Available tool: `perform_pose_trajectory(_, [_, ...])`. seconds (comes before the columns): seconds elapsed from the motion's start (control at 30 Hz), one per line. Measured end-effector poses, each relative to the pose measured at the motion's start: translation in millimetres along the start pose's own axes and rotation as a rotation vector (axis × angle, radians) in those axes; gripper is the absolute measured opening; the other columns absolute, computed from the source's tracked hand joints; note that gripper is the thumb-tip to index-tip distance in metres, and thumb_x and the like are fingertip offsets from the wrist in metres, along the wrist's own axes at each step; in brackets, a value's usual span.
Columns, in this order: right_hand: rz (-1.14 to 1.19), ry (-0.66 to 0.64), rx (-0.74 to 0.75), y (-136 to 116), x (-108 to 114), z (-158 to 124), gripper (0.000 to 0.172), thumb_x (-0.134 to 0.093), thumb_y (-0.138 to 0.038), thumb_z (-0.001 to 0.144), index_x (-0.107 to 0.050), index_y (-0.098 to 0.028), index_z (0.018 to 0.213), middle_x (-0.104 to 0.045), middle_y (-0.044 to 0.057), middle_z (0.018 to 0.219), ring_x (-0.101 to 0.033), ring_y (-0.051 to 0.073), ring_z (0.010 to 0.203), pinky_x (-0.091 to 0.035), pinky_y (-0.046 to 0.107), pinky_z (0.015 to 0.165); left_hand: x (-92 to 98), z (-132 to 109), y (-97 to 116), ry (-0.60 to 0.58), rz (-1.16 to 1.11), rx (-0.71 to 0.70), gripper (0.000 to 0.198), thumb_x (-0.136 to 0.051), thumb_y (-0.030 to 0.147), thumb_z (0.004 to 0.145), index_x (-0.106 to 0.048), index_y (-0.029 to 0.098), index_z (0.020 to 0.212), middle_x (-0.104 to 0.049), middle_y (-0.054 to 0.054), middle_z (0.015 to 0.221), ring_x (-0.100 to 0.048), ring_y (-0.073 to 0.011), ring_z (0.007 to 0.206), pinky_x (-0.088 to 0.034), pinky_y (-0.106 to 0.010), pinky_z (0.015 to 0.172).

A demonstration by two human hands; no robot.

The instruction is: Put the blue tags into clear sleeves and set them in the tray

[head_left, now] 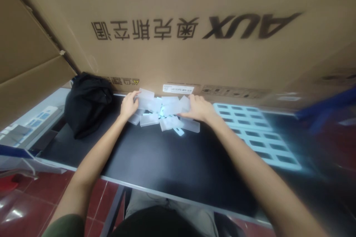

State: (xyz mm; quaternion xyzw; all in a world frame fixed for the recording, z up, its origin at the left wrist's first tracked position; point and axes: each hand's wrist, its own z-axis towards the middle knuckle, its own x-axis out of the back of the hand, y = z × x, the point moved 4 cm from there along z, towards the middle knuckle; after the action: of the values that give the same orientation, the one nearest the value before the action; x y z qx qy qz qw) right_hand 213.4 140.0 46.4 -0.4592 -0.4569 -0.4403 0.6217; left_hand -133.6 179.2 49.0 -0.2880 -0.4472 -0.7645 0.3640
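Observation:
Several frosted, see-through rectangular pieces (pixel 171 106), like small flat plastic boxes, lie in a loose pile near the back of the black table. Pale blue bits show among them, and a light blue strip (pixel 178 131) sticks out at the front. At the pile's left end, my left hand (pixel 129 105) has its fingers closed at the edge of a frosted piece (pixel 146 94). My right hand (pixel 199 108) curls around the right end, thumb low and fingers high, against another frosted piece (pixel 184 103). Both hands partly cover the pieces they touch.
A large cardboard box (pixel 155 59) with upside-down print walls off the back. Light blue trays with rectangular slots (pixel 263 144) lie to the right on the black table (pixel 167 163). On the left are a black cloth bundle (pixel 87 103) and a white tray of pieces (pixel 36 124).

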Motion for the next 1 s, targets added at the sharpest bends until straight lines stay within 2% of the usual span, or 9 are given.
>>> perform_pose_trajectory(0.13, [0.027,-0.048,-0.033,0.1,5.1,2.5,0.118,-0.062,-0.093,0.060,-0.047,-0.012,0.145,-0.057,0.026,0.128,-0.063,0.045,0.106,-0.052,0.054,0.083,0.2,-5.0,6.6,-0.076,0.010,-0.035,0.047,-0.045,0.026,0.100,-0.059,0.028,0.145,-0.070,-0.005,0.137,-0.065,-0.0276,0.126,-0.050,-0.046,0.112])
perform_pose_trajectory(0.27, [-0.005,-0.062,-0.028,-1.7,14.6,3.6,0.104,-0.067,-0.078,0.066,-0.047,-0.016,0.146,-0.059,0.024,0.130,-0.066,0.045,0.104,-0.051,0.052,0.079,0.5,-9.9,13.3,-0.127,-0.068,-0.083,0.052,-0.048,0.036,0.101,-0.050,0.024,0.152,-0.061,-0.007,0.150,-0.060,-0.0290,0.136,-0.045,-0.049,0.119])
perform_pose_trajectory(0.47, [0.029,-0.031,0.054,-15.9,16.9,-0.1,0.080,-0.066,-0.061,0.072,-0.051,-0.020,0.139,-0.069,0.018,0.122,-0.066,0.039,0.099,-0.049,0.047,0.078,-0.3,-14.9,36.0,-0.119,-0.120,-0.217,0.057,-0.052,0.043,0.100,-0.046,0.021,0.151,-0.056,-0.012,0.155,-0.053,-0.0296,0.144,-0.041,-0.050,0.122])
perform_pose_trajectory(0.6, [0.090,-0.028,0.075,-17.3,12.8,0.3,0.082,-0.065,-0.061,0.073,-0.051,-0.017,0.141,-0.069,0.020,0.119,-0.065,0.039,0.100,-0.049,0.045,0.075,-3.7,-24.0,56.5,-0.184,-0.068,-0.311,0.056,-0.049,0.048,0.102,-0.046,0.022,0.151,-0.045,-0.013,0.163,-0.035,-0.0320,0.156,-0.031,-0.056,0.128])
perform_pose_trajectory(0.67, [0.102,-0.056,0.062,-13.8,11.8,1.9,0.084,-0.066,-0.064,0.072,-0.051,-0.018,0.141,-0.069,0.020,0.120,-0.067,0.039,0.098,-0.050,0.046,0.075,-2.8,-33.9,67.4,-0.177,-0.038,-0.318,0.054,-0.046,0.048,0.104,-0.046,0.023,0.151,-0.038,-0.013,0.168,-0.024,-0.0345,0.161,-0.027,-0.060,0.129])
perform_pose_trajectory(0.73, [0.092,-0.060,0.046,-8.4,13.7,3.9,0.084,-0.067,-0.063,0.072,-0.050,-0.019,0.142,-0.069,0.019,0.123,-0.068,0.040,0.099,-0.051,0.048,0.077,0.6,-48.5,80.8,-0.121,-0.015,-0.317,0.051,-0.044,0.046,0.105,-0.047,0.024,0.151,-0.031,-0.012,0.171,-0.015,-0.0356,0.163,-0.025,-0.062,0.129])
perform_pose_trajectory(0.8, [0.076,-0.049,0.039,-1.8,17.5,6.3,0.086,-0.068,-0.060,0.072,-0.048,-0.018,0.144,-0.068,0.019,0.125,-0.068,0.042,0.104,-0.051,0.050,0.082,2.4,-66.3,96.5,-0.093,0.018,-0.324,0.047,-0.042,0.044,0.106,-0.051,0.027,0.149,-0.033,-0.010,0.170,-0.013,-0.0352,0.163,-0.026,-0.063,0.129])
perform_pose_trajectory(0.9, [0.050,-0.050,0.028,10.6,22.3,9.5,0.091,-0.071,-0.056,0.070,-0.045,-0.015,0.146,-0.067,0.022,0.129,-0.067,0.043,0.110,-0.052,0.052,0.087,-4.2,-92.2,121.9,-0.182,0.063,-0.406,0.045,-0.046,0.044,0.104,-0.056,0.028,0.145,-0.038,-0.009,0.166,-0.013,-0.0353,0.163,-0.029,-0.062,0.129])
perform_pose_trajectory(1.0, [0.011,-0.046,0.027,22.8,24.7,10.5,0.092,-0.072,-0.056,0.070,-0.045,-0.013,0.146,-0.067,0.024,0.130,-0.066,0.044,0.111,-0.052,0.052,0.089,-18.7,-110.1,142.6,-0.302,0.063,-0.547,0.050,-0.050,0.048,0.102,-0.055,0.028,0.148,-0.040,-0.011,0.165,-0.022,-0.0341,0.162,-0.034,-0.058,0.128])
